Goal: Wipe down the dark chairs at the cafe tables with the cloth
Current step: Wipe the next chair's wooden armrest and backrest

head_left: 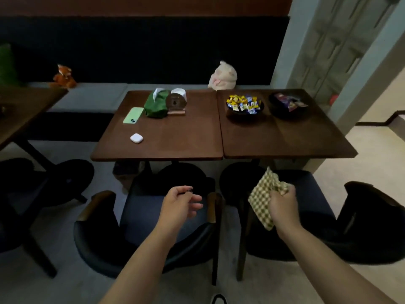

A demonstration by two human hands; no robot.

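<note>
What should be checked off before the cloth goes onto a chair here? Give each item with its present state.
1. Cloth in hand: ok. The right hand grips the checked cloth, bunched.
2. Left hand free: cannot tell. Its fingers are loosely curled, with something small and dark at the fingertips.
3. Chair within reach: ok. The left chair sits under the left hand; the right chair is beside the cloth.
4. Seats free of things: ok, as far as the dim light shows.
5. Cloth touching a chair: not ok. It hangs above the right chair.
6. Cloth clean or damp: cannot tell.
</note>
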